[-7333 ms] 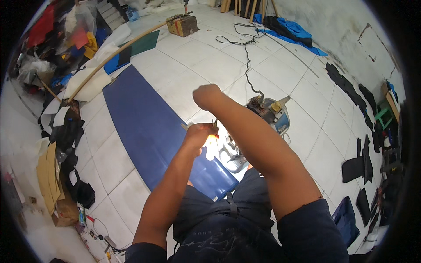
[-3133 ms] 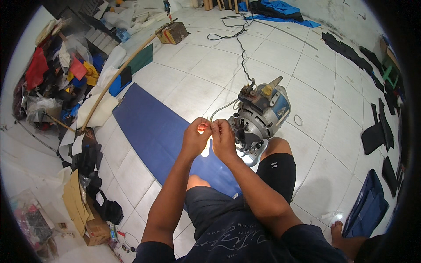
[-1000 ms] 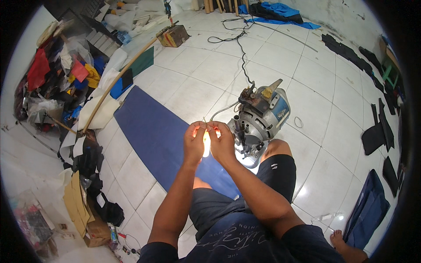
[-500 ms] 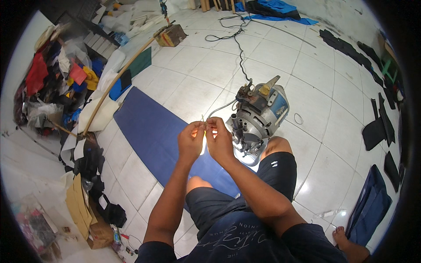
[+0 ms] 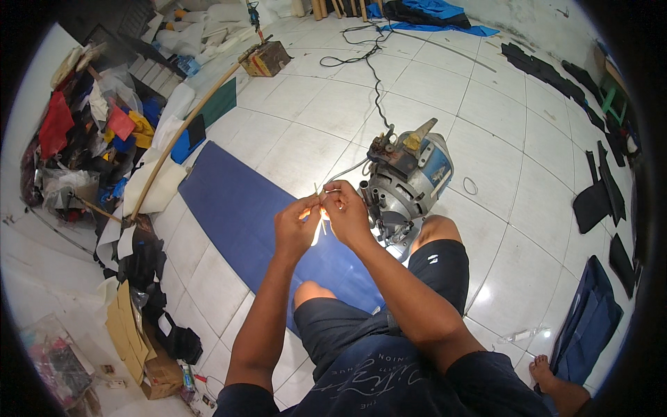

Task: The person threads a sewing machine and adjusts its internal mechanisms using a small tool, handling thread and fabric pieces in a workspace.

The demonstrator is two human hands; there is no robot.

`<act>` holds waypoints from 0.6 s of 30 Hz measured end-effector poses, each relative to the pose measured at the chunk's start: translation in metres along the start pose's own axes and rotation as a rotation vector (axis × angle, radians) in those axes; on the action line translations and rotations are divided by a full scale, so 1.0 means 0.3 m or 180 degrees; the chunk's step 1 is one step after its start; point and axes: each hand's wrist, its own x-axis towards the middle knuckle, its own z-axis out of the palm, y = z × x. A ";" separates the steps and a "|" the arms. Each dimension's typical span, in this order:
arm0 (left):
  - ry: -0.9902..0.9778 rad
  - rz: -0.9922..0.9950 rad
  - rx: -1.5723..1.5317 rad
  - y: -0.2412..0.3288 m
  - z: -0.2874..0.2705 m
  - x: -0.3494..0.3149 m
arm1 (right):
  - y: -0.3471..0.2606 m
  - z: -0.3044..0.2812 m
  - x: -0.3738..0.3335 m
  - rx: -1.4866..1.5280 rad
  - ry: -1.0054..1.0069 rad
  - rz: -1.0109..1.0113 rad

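Note:
In front of me my left hand (image 5: pixel 294 224) and my right hand (image 5: pixel 349 214) meet, fingertips pinched close together. Between them is a thin pale strip (image 5: pixel 315 187), whose end sticks up past the fingers; its exact kind is too small to make out. Bright light shows beneath the fingers. Below the hands a long dark blue fabric panel (image 5: pixel 233 198) is spread on the tiles, running up to my knees. Just right of my right hand stands an electric cloth-cutting machine (image 5: pixel 411 174) with a silver and blue motor housing and a lit base.
A dark cable (image 5: pixel 379 83) runs from the machine across the floor. On the left are a bent wooden pole (image 5: pixel 179 132), a heap of scraps (image 5: pixel 83 139) and brown paper (image 5: pixel 128 330). Folded blue fabric (image 5: pixel 587 330) and a bare foot (image 5: pixel 540 368) lie at right.
Both hands have shifted slightly left and the fingers have changed position around the strip. More of the strip shows above and below them. The whole view has moved a little.

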 end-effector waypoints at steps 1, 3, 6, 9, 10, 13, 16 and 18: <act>-0.0048 -0.0065 0.0021 0.019 0.000 0.002 | 0.006 -0.003 0.000 -0.0002 0.0004 0.0003; -0.0088 -0.0129 0.0047 0.025 -0.001 0.001 | 0.011 -0.006 0.001 -0.0293 0.0058 -0.0057; -0.0002 -0.0039 0.0043 0.016 -0.005 -0.002 | 0.018 -0.003 0.006 -0.0344 0.0060 -0.0087; -0.0021 -0.0019 0.0047 0.022 -0.004 -0.001 | 0.027 0.003 0.013 -0.0235 0.0144 -0.0062; -0.0010 -0.0136 -0.0046 0.016 -0.003 -0.001 | 0.025 0.008 0.014 -0.0233 0.0136 -0.0072; 0.0070 -0.0364 -0.0165 0.021 0.008 -0.003 | 0.032 0.016 0.012 -0.0264 0.0249 -0.0130; 0.0183 -0.0500 -0.0224 0.015 0.018 0.001 | 0.040 0.025 0.004 -0.0185 0.0481 -0.0233; 0.0224 -0.0515 -0.0263 0.013 0.018 0.007 | 0.037 0.031 -0.001 0.0042 0.0403 -0.0056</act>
